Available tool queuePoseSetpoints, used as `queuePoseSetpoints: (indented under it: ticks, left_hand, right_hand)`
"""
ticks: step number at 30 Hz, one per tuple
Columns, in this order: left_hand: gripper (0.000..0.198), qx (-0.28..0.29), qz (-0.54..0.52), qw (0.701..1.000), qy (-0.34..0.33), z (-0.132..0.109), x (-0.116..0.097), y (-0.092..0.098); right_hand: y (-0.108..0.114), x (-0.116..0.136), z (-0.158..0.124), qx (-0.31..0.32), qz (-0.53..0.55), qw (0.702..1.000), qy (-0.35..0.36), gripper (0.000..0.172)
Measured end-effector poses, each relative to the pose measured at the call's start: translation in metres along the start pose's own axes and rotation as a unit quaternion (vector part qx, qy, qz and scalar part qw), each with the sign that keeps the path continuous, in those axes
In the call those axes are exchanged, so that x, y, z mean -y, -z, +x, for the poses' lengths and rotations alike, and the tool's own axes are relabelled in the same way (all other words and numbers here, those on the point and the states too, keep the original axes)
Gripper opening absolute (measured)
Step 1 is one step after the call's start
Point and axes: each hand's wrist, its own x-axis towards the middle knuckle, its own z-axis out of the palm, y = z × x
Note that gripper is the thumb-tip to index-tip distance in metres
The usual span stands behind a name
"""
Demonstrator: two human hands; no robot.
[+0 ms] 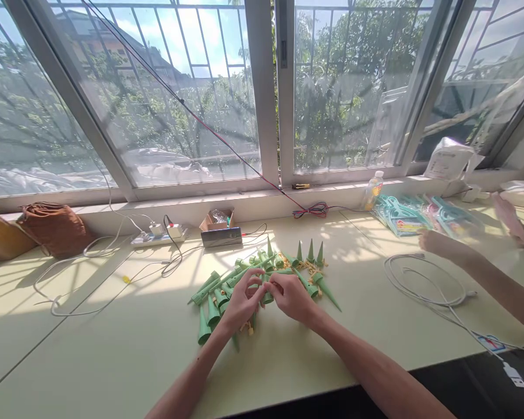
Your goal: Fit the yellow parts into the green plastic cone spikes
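My left hand and my right hand meet over a heap of green plastic cone-shaped spikes. The left fingers curl around a green spike, whose wide end shows just below the fingertips. My right thumb and forefinger are pinched together right beside it; whatever small part they grip is hidden. Small yellow-orange plastic pieces lie among the spikes. Several spikes stand point up at the back of the heap, including one spike at the right. Another spike lies pointing toward the lower right.
Behind the heap are a phone, a small cardboard box and a power strip. To the right, another person's arm reaches toward bagged teal items. A white cable lies coiled there. Brown cloth bag stands left.
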Motion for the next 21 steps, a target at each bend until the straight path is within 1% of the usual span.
queuePoseSetpoints:
  ticks: [14,21]
  left_hand:
    - [0.035,0.006,0.003,1.0,-0.01,0.0006,0.0045,0.0008]
    - [0.033,0.007,-0.002,1.0,-0.012,0.0001,0.0034,0.0017]
  right_hand:
    - [0.0006,-0.0001,0.0002,0.004,-0.002,1.0,-0.003,0.031]
    - [0.0001,0.0,-0.0003,0.005,-0.004,1.0,-0.005,0.031]
